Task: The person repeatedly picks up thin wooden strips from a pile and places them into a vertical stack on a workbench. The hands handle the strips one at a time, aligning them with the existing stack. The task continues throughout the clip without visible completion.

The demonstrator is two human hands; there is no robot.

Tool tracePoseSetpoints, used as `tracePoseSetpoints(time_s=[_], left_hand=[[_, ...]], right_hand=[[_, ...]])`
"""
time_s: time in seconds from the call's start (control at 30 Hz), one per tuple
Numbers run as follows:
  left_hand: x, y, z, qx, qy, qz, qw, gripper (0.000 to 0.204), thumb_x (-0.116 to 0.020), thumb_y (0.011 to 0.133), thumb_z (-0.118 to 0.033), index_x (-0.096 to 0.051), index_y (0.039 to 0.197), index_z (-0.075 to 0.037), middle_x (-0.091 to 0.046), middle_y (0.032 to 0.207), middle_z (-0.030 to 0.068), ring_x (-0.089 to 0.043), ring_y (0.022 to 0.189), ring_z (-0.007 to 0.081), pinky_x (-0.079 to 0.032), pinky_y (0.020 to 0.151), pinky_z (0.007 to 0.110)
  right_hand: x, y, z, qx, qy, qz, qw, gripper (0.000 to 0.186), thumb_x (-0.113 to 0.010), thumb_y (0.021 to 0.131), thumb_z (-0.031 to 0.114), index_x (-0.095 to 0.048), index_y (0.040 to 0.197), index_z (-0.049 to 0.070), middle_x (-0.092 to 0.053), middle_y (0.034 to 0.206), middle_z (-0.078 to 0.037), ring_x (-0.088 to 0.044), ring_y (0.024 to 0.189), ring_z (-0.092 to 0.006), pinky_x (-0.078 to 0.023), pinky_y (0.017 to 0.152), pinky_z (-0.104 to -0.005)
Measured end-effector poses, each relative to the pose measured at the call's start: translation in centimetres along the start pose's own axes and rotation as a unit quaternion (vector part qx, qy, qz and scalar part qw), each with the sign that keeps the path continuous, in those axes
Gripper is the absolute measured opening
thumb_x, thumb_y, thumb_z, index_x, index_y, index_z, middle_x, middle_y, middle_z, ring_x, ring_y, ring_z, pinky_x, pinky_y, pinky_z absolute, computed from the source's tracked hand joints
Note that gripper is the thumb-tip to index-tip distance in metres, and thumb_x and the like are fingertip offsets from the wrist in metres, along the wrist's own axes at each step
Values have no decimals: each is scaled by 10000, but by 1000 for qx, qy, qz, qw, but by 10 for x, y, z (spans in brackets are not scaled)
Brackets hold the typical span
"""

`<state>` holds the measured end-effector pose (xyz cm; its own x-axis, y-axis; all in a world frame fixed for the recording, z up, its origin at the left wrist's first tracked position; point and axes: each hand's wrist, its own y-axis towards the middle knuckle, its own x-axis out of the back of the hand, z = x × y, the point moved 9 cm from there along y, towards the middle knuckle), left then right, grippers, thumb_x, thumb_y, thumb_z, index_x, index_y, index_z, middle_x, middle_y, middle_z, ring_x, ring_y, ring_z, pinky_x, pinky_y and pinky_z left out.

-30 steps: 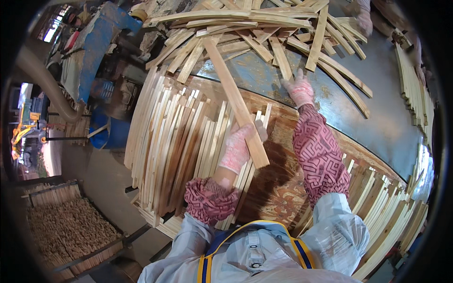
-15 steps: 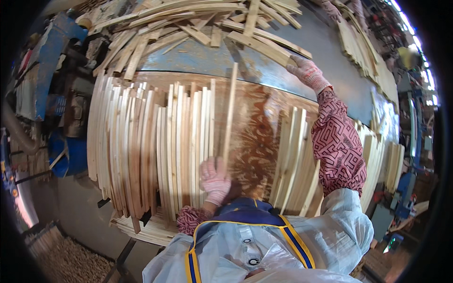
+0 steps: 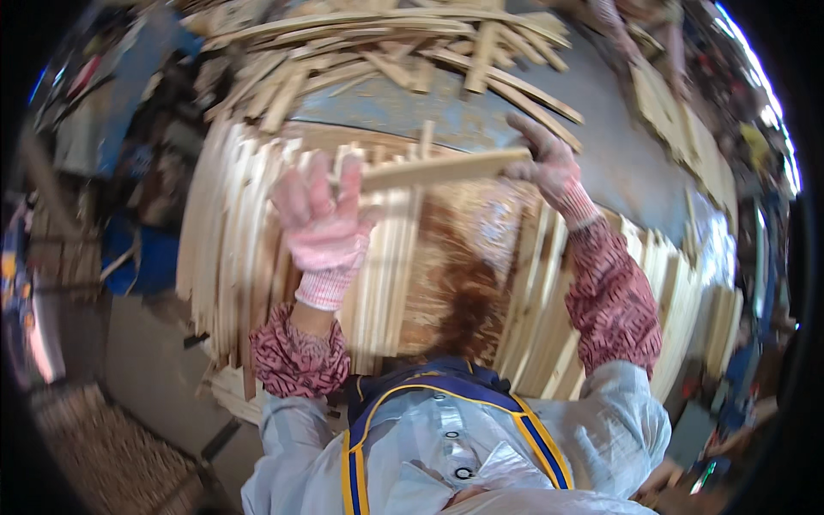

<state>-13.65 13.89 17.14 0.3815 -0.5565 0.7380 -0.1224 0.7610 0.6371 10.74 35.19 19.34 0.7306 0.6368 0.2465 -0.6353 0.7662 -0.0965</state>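
My right hand (image 3: 549,165), in a pale knitted glove, grips the right end of a wooden strip (image 3: 442,170) between thumb and fingers. The strip is held crosswise above the bench. At its other end is my gloved left hand (image 3: 322,215), fingers spread and upright; whether they touch the strip is blurred. Below the hands, a row of pale wooden strips (image 3: 386,283) lies side by side on the left of a stained brown board (image 3: 459,257). More strips (image 3: 549,292) lie on the board's right side.
A jumbled pile of wooden strips (image 3: 343,64) covers the far side of a blue-grey metal table (image 3: 592,112). At the far right, another person's gloved hand (image 3: 611,21) is near a stack of boards (image 3: 678,124). Blue machinery (image 3: 129,94) stands at the left.
My right hand has drawn a strip from the pile toward me and turned it crosswise. My left hand has risen from the row on the board to the strip's left end.
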Motion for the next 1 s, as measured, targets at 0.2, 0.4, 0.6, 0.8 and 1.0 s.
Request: tracePoseSetpoints(time_s=[0.2, 0.4, 0.6, 0.8, 1.0], left_hand=[[-23, -44, 54, 42, -73, 292, 953, 347, -674, 900, -452, -646, 863, -108, -604, 712, 48, -592, 626, 249, -496, 604, 408], [-14, -135, 182, 255, -24, 201, 945, 401, -627, 950, -467, -667, 909, -71, -630, 794, 154, -603, 672, 336, -484, 599, 450], [-4, -163, 316, 369, 122, 250, 887, 423, -625, 962, -451, -657, 1124, -61, -674, 1037, 167, -638, 902, 350, -501, 794, 462], [-92, -206, 336, 455, -50, 320, 829, 419, -567, 1006, -423, -607, 1218, -64, -653, 1134, 179, -614, 1049, 354, -467, 928, 417], [-116, -264, 360, 387, -88, 310, 864, 529, -425, 1049, -507, -594, 1273, -59, -653, 1203, 207, -601, 1118, 393, -453, 961, 433]], right_hand=[[-59, 67, -82, -23, 119, 36, 992, 845, -805, 837, 103, -344, 1534, -27, -650, 1210, -137, -642, 1097, -246, -534, 984, -350], [33, 153, -220, -125, -234, -212, 941, 807, -708, 875, 428, -423, 1497, -2, -611, 1326, -258, -593, 1251, -348, -486, 1029, -396], [53, 220, -207, -245, -304, -280, 877, 929, -678, 830, 608, -369, 1507, 51, -579, 1364, -255, -569, 1270, -382, -483, 1021, -463], [68, 261, -209, -273, -362, -276, 848, 737, -661, 865, 408, -398, 1467, 73, -651, 1222, -228, -671, 1121, -352, -570, 881, -457], [13, 141, -220, -162, 418, -133, 884, 407, -507, 893, 190, -576, 1234, -22, -675, 993, -164, -668, 897, -272, -519, 691, -407]])
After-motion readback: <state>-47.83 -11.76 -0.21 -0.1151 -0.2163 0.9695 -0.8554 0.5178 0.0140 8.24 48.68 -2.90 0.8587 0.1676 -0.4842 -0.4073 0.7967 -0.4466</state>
